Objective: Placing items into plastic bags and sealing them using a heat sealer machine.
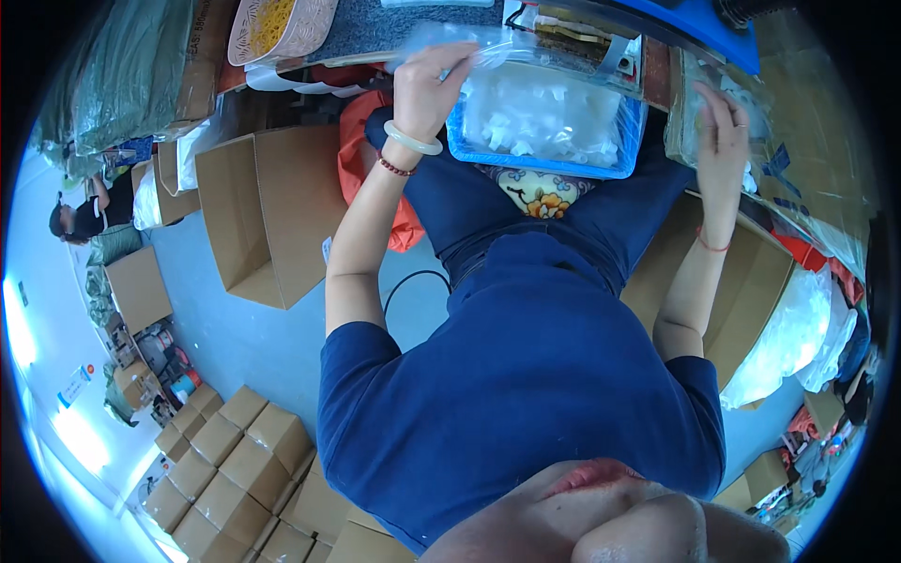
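My left hand [432, 83], with a pale bangle and a beaded bracelet at its wrist, is at the table's front edge. Its fingers are closed on a thin clear plastic bag [497, 45], which spreads out to the right. Below it a blue plastic basket [540, 167] rests between my thighs, filled with small clear bags [544, 113] and whitish pieces. My right hand [723, 131] is raised off to the right, fingers stretched and slightly apart, with nothing visible in them. It is beside an open carton [690, 127] with clear plastic in it.
A pale woven basket [314, 23] of yellow bits stands at the table's left. Blue machinery [694, 33] overhangs the right part. An open cardboard box [305, 206] stands left of my legs, another carton [751, 281] to the right. Stacked boxes [235, 469] are behind me; another person [99, 202] is far left.
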`<control>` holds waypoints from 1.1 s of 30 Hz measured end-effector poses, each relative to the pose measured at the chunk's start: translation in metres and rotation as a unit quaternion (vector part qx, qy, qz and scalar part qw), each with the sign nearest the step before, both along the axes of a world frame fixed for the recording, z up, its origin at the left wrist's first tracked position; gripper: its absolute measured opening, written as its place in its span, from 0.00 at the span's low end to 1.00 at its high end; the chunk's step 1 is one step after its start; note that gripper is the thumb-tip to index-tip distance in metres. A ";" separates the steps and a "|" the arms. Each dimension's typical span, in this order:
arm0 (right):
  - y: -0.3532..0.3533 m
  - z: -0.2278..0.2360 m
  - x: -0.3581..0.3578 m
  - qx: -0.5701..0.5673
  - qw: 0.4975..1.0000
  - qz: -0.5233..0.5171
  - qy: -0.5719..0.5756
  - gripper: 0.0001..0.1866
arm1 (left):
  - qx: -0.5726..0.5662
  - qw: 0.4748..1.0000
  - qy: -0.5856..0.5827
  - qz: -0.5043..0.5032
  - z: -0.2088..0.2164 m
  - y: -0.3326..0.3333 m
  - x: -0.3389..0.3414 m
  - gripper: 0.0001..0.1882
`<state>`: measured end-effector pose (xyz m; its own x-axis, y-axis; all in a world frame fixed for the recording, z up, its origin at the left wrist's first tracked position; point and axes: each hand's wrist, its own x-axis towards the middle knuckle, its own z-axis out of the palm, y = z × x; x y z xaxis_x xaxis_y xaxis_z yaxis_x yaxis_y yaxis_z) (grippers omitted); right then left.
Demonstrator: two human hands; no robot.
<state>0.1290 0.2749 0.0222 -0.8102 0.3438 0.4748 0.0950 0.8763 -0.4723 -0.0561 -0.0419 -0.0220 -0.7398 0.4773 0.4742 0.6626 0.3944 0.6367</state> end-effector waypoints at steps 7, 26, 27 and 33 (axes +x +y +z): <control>-0.082 0.010 -0.016 -0.382 0.915 0.115 -0.055 0.12 | 0.084 0.921 -0.371 -0.081 0.031 0.018 0.032 0.10; -0.029 0.016 -0.032 -0.054 0.998 0.015 -0.033 0.17 | 0.254 0.630 -0.709 -0.189 0.002 0.074 0.020 0.14; -0.020 0.011 -0.023 -0.053 0.998 0.017 -0.040 0.17 | 0.267 0.643 -0.698 -0.167 -0.002 0.079 0.014 0.14; 0.038 -0.049 -0.009 0.236 0.939 -0.187 -0.167 0.14 | 0.276 0.630 -0.687 -0.236 -0.021 0.084 0.006 0.16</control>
